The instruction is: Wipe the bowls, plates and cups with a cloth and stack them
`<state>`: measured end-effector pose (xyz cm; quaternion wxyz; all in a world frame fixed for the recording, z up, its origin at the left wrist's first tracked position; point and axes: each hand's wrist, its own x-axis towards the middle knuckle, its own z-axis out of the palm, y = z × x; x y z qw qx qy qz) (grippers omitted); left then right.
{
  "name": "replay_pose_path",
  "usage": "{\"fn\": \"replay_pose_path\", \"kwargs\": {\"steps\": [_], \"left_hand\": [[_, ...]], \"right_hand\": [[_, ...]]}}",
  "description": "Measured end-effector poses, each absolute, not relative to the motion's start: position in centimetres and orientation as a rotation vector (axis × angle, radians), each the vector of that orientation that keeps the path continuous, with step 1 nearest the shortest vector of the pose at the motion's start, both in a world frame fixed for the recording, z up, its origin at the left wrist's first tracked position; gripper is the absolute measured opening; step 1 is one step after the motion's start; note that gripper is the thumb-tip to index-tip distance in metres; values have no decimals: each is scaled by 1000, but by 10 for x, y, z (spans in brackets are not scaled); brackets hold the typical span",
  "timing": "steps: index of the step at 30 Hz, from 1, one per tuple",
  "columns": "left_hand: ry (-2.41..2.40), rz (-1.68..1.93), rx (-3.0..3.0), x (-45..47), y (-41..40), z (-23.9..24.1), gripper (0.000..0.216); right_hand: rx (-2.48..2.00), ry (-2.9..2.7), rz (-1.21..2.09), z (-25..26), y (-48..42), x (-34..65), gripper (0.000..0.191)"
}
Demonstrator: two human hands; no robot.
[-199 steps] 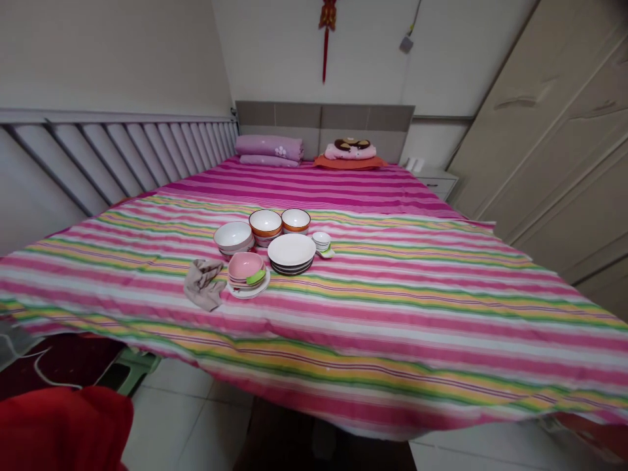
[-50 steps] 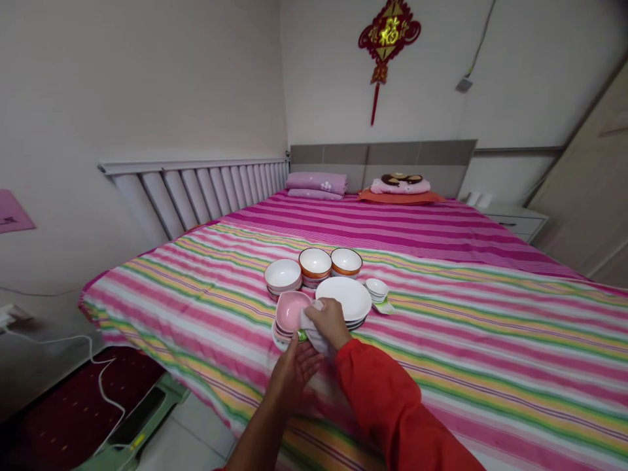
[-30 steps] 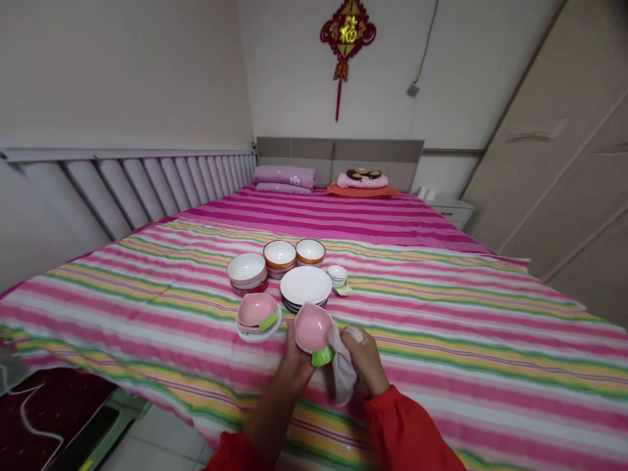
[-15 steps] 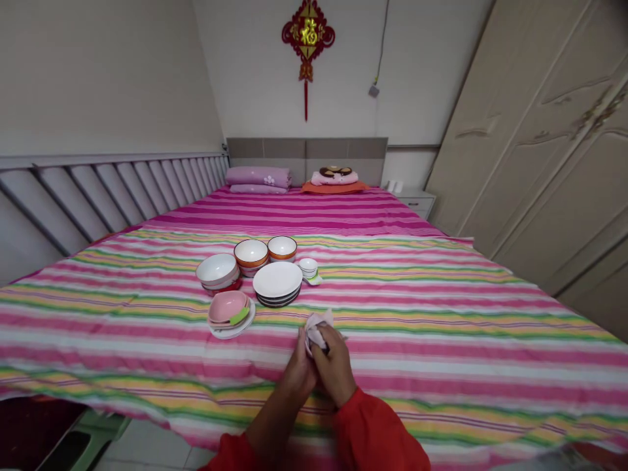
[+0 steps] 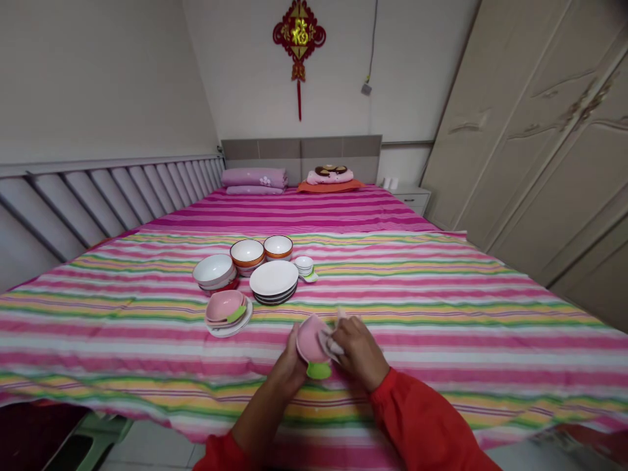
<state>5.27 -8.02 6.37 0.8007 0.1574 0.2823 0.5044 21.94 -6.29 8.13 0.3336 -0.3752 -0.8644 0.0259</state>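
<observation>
My left hand (image 5: 290, 364) is closed on the left side of a small pink bowl (image 5: 310, 339) that has a green leaf-shaped handle (image 5: 318, 371) pointing toward me. A pale cloth (image 5: 332, 345) is bunched in my right hand (image 5: 357, 347), against the bowl's right rim. Left of my hands, more pink bowls (image 5: 226, 306) with green handles are stacked on a white plate (image 5: 248, 320). Just beyond stands a pile of white plates (image 5: 273, 278) with dark edges.
White bowls with a red base (image 5: 214, 269) and orange-rimmed bowls (image 5: 248, 254) (image 5: 278, 246) stand behind the plates. Small white dishes (image 5: 304, 263) sit to their right. Everything rests on a striped bed cover (image 5: 441, 314). A green stool (image 5: 101, 428) is at the lower left.
The pink bowl, hidden behind my hands before, now shows with its green handle. My right hand has moved right with the cloth, away from my left. The view has shifted slightly.
</observation>
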Motion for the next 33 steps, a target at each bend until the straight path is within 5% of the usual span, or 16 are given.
{"fn": "replay_pose_path", "kwargs": {"steps": [4,13,19,24,28,33], "left_hand": [[599,1014,277,49,-76,62,58],[671,1129,317,45,-84,75,50],[707,1057,249,50,-88,70,60],[763,1111,205,52,-88,62,45],[629,1132,191,50,-88,62,55],[574,1175,181,57,-92,68,53]], "right_hand": [[-785,-2248,-36,82,-61,220,34],[-775,-2450,331,65,-80,193,66],[-900,-1932,661,53,-106,163,28],[-914,-1292,1296,63,-95,155,21],[-1045,-1090,1078,73,-80,162,22],[-1049,-1480,776,69,-86,149,13]]}}
